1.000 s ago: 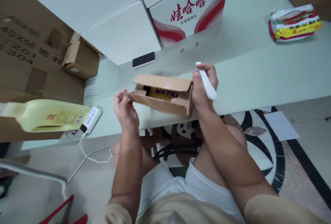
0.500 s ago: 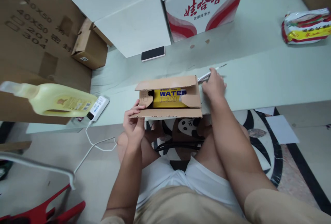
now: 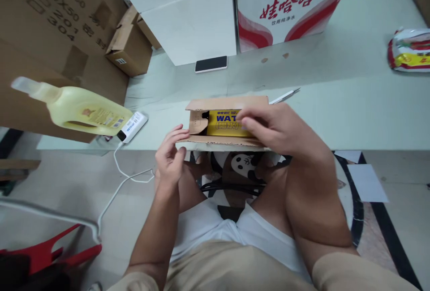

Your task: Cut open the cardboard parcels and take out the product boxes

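A cardboard box point(image 3: 231, 103) lies at the table's front edge, its long flaps folded back. Inside it shows a yellow package point(image 3: 221, 123) printed "WATER", partly covered by my right hand. My left hand point(image 3: 170, 154) is at the box's left end, fingertips against its corner and thumb apart. Over the box's right end reaches my right hand point(image 3: 273, 125), fingers bent, with thumb and forefinger tips slightly apart just above the yellow package; I see nothing held in it. Behind that hand a utility knife point(image 3: 285, 96) lies on the table, partly hidden.
A phone point(image 3: 211, 64) lies before stacked white cartons point(image 3: 191, 27). To the left are a pale yellow bottle point(image 3: 87, 109), a white power strip point(image 3: 133, 126) with its cord, and brown cartons point(image 3: 131, 53). A noodle packet point(image 3: 411, 51) sits far right.
My right hand has let go of the knife, leaving it on the table, and moved left over the box. My left hand has loosened on the front flap. The view has shifted slightly.
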